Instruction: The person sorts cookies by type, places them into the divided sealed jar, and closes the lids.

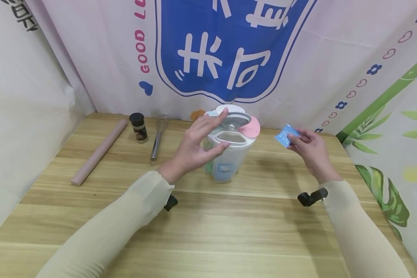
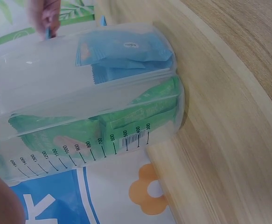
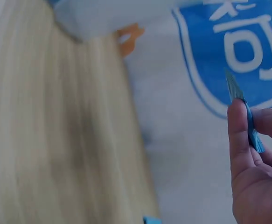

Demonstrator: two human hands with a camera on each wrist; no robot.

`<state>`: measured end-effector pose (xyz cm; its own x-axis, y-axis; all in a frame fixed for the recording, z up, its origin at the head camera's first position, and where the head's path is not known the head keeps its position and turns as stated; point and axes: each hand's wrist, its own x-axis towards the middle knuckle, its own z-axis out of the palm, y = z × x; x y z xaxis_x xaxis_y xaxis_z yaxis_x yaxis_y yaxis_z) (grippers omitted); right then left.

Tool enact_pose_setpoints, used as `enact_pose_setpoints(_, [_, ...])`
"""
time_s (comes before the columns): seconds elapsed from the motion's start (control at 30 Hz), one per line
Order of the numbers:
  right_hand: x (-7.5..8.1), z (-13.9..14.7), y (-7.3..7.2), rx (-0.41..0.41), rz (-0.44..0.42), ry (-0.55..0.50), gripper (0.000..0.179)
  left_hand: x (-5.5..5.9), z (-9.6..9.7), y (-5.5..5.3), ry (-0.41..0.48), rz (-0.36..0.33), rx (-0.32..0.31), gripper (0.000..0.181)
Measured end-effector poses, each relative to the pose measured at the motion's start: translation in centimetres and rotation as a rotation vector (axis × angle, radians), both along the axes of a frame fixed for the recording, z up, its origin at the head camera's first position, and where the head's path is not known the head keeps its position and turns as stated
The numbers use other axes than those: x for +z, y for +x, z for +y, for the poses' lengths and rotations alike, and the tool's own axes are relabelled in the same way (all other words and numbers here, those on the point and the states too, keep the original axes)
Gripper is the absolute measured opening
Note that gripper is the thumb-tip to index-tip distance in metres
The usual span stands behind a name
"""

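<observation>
A clear divided storage canister [image 1: 229, 162] stands upright, one lid flap [image 1: 237, 119] raised above its opening. My left hand [image 1: 196, 146] is at its top, fingers extended beside the raised flap and thumb near the rim; contact is hard to tell. Through the canister wall, the left wrist view shows blue packets [image 2: 131, 51] in one compartment and green packets [image 2: 131, 112] in another. To the right of the canister, my right hand [image 1: 311, 148] pinches a small blue packet [image 1: 285, 135] between thumb and fingers, held above the table.
Left of the canister lie a whisk [image 1: 158, 141] and a pink rolling pin [image 1: 100, 152], with a black-capped seasoning jar [image 1: 139, 127] upright between them. A printed curtain [image 1: 107, 58] hangs behind the wooden table [image 1: 208, 231]. A small blue piece [image 3: 152, 220] shows near the table edge.
</observation>
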<state>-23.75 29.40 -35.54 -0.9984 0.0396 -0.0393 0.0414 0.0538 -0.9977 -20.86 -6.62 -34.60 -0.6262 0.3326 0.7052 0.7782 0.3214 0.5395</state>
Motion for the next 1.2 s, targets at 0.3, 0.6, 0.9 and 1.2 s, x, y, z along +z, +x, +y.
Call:
enact_pose_setpoints(0.3, [4.4, -4.1, 1.7, 0.047, 0.134, -0.184, 0.027, 0.0, -0.1, -0.1, 0.003, 0.006, 0.004, 0.075])
enact_pose_setpoints(0.6, [7.6, -7.2, 3.7, 0.144, 0.232, -0.146, 0.029, -0.2, 0.0, -0.1, 0.010, 0.009, -0.003, 0.075])
enact_pose_setpoints(0.9, [8.8, -10.3, 5.2, 0.201, 0.438, -0.063, 0.023, -0.2, 0.0, -0.2, 0.017, 0.027, -0.012, 0.074])
enact_pose_setpoints(1.2, [7.8, -12.4, 5.4, 0.194, 0.763, 0.259, 0.025, -0.2, -0.1, -0.3, 0.010, 0.030, -0.016, 0.075])
